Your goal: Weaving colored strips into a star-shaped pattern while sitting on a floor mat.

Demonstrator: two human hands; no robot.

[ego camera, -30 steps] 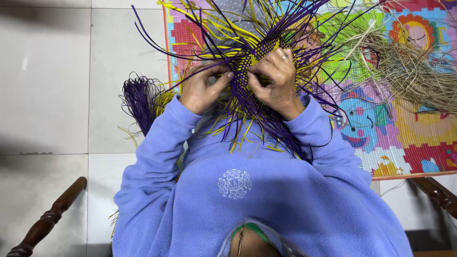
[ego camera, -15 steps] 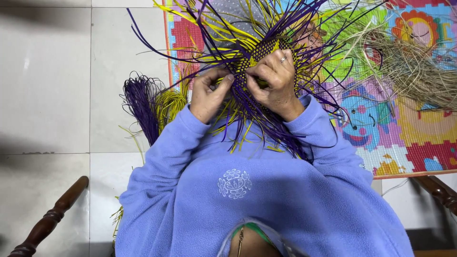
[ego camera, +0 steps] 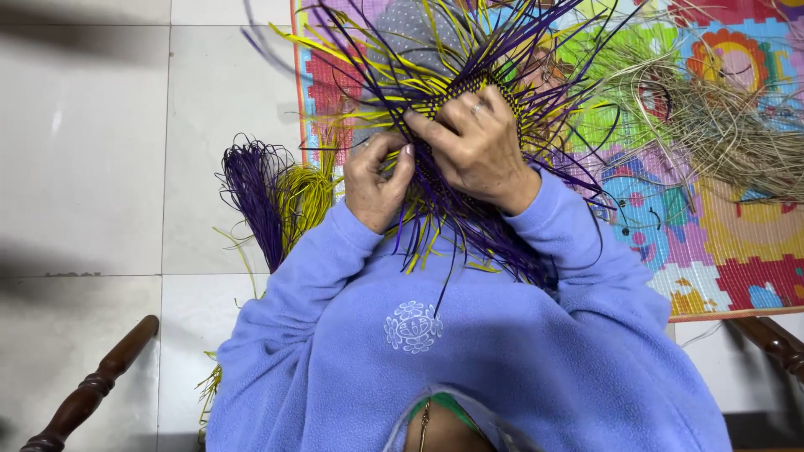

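Purple and yellow strand weaving (ego camera: 469,92) held up in front of chest, loose ends splaying outward. Left hand (ego camera: 377,180) fingers curled, pinching strands at lower edge. Right hand (ego camera: 477,146) fingers together, pressed over woven centre. Spare strand bundle (ego camera: 272,197) on tile floor (ego camera: 92,167); patterned foam mat (ego camera: 737,251) beyond.

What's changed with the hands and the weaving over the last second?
The left hand has slid inward, its thumb now pinching the strands beside the right hand. The right hand stays clamped on the purple and yellow weave. The loose bundle and mat haven't moved.
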